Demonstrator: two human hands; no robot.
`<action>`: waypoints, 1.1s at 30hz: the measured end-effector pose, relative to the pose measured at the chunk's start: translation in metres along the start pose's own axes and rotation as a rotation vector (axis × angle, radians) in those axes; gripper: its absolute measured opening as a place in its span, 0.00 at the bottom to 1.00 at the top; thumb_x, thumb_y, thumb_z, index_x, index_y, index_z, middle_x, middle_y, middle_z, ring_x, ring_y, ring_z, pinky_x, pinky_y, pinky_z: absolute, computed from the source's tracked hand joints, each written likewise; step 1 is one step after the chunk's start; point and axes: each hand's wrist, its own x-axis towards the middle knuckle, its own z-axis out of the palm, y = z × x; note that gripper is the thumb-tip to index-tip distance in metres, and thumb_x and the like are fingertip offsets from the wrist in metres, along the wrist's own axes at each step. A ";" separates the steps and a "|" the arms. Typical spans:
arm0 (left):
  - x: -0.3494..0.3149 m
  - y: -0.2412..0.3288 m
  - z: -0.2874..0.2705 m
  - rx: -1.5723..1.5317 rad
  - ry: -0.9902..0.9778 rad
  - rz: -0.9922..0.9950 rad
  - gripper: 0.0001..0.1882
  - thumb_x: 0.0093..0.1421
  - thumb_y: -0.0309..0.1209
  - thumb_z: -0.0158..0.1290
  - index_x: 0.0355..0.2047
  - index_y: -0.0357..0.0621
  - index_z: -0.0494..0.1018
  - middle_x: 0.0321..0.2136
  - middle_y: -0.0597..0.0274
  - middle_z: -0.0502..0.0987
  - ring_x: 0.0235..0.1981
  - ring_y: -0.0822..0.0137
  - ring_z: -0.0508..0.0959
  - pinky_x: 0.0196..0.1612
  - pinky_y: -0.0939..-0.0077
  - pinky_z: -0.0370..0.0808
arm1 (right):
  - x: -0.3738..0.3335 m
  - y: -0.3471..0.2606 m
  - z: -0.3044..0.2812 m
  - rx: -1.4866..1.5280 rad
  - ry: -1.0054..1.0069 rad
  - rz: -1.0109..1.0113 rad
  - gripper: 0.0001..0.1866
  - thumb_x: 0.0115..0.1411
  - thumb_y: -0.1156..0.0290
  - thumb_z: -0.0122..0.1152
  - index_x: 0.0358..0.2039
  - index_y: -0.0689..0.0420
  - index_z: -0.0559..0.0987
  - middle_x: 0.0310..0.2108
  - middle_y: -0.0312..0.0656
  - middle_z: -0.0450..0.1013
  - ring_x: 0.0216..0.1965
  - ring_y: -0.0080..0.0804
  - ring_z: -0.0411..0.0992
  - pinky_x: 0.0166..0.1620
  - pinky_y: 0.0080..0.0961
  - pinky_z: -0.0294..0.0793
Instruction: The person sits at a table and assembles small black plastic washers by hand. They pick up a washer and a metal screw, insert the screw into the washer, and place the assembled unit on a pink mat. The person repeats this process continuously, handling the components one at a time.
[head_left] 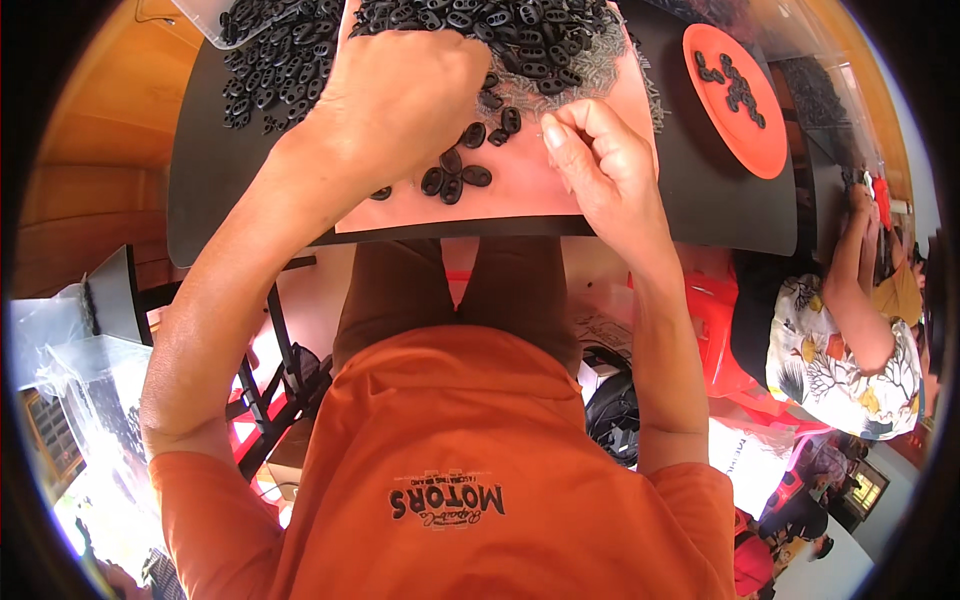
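My left hand [410, 95] is curled over the pink sheet [400, 215], its back toward me. Its fingertips, and anything in them, are hidden behind the knuckles. Thumb and forefinger are pinched together on my right hand [605, 165], beside small, pale spring-like pieces [590, 75]; what they hold is too small to make out. Between and below the hands lie several black oval cord locks with two holes, among them one cord lock [477, 176] in a small cluster. A larger heap of black cord locks [530, 40] spreads beyond my hands.
More black parts [275, 75] lie at the left of the dark table [720, 205], by a clear plastic container [205, 18]. An orange-red plate [755, 150] on the right carries a few black pieces. Another person [850, 340] sits at far right, near a red stool [708, 320].
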 end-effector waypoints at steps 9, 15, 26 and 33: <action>-0.055 0.028 -0.016 -1.257 0.088 -0.274 0.08 0.64 0.29 0.49 0.31 0.36 0.71 0.20 0.67 0.70 0.22 0.79 0.70 0.27 0.82 0.70 | -0.005 -0.041 0.003 0.261 -0.101 0.032 0.08 0.65 0.72 0.51 0.30 0.62 0.70 0.22 0.31 0.65 0.20 0.13 0.62 0.23 0.13 0.64; -0.075 0.045 -0.006 -1.645 0.073 -0.428 0.11 0.64 0.35 0.52 0.33 0.38 0.72 0.21 0.70 0.71 0.22 0.82 0.68 0.24 0.87 0.66 | -0.009 -0.049 0.025 0.024 -0.069 -0.153 0.05 0.61 0.78 0.55 0.33 0.62 0.68 0.23 0.39 0.65 0.22 0.23 0.64 0.25 0.19 0.64; -0.089 0.060 0.013 -2.023 0.172 -0.444 0.08 0.65 0.30 0.48 0.38 0.37 0.70 0.23 0.66 0.72 0.18 0.81 0.64 0.21 0.89 0.58 | -0.022 -0.053 0.041 -0.008 0.048 -0.145 0.03 0.62 0.81 0.54 0.33 0.63 0.69 0.22 0.37 0.66 0.20 0.19 0.63 0.24 0.16 0.63; -0.095 0.068 0.018 -2.367 0.057 -0.488 0.06 0.66 0.29 0.46 0.35 0.41 0.71 0.22 0.69 0.72 0.18 0.82 0.63 0.21 0.88 0.58 | -0.026 -0.063 0.046 -0.022 0.025 -0.272 0.03 0.61 0.81 0.54 0.33 0.61 0.69 0.23 0.37 0.67 0.21 0.20 0.67 0.22 0.19 0.66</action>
